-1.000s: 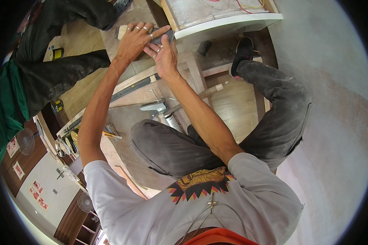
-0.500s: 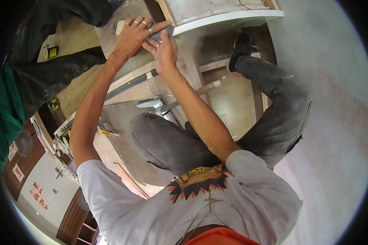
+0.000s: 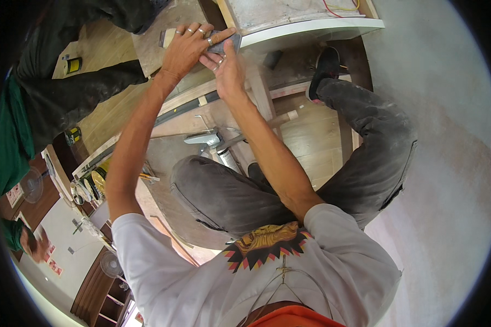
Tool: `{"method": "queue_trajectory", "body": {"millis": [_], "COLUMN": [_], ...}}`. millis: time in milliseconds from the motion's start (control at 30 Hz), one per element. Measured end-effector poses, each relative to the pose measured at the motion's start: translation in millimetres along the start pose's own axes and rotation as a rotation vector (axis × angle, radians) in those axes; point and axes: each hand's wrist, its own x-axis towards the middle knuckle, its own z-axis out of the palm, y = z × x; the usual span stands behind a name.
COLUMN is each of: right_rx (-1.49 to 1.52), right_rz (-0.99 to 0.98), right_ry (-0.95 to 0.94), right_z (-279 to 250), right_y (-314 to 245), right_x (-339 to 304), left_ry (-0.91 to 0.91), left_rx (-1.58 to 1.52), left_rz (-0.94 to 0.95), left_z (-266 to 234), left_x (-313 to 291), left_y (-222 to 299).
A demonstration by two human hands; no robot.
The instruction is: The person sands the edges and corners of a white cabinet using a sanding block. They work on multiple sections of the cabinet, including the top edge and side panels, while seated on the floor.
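A sanding block (image 3: 230, 44), a wooden piece with grey sandpaper about it, is pressed against the left end of a curved white edging strip (image 3: 311, 29). My left hand (image 3: 190, 48) lies over the block from above, its ringed fingers curled on it and the index stretched along it. From the near side my right hand (image 3: 230, 73) grips the block's right end, thumb up. The block's underside is hidden by my hands. Pale dust shows around the strip's end.
A caulking gun (image 3: 215, 143) lies on the board near my left knee. Tins (image 3: 72, 66) stand on the floor at left. A person in dark trousers (image 3: 87, 92) and a green top is close at left. Wooden framing (image 3: 259, 90) runs under my arms.
Both my hands have shifted slightly right in the view with the sanding block, as has much of the scene. The other person's hand has come into sight at the lower left.
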Motion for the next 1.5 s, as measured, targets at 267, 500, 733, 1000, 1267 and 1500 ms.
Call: {"method": "queue_trajectory", "body": {"millis": [267, 500, 733, 1000, 1267, 1500], "right_rx": [-0.878, -1.43, -1.248, -0.885, -0.845, -0.836], "right_rz": [-0.229, -0.648, -0.27, -0.058, -0.049, 0.033], "right_ry": [-0.052, -0.065, -0.192, -0.066, -0.016, -0.003], "right_z": [-31, -10, -24, -18, -47, -64], "right_y": [-24, -51, -44, -23, -59, -75], "right_x": [-30, -43, -75, -92, -54, -55], "left_ry": [0.151, 0.177, 0.188, 0.188, 0.135, 0.178], "left_rx": [-0.304, -0.393, -0.682, -1.05, -1.426, -1.832], "left_rz": [-0.569, -0.736, -0.829, -0.633, -0.685, -0.899], "left_z": [19, 12, -7, -45, -18, 29], "left_x": [-71, -126, -126, -109, -83, -18], "left_y": [30, 74, 109, 127, 91, 73]}}
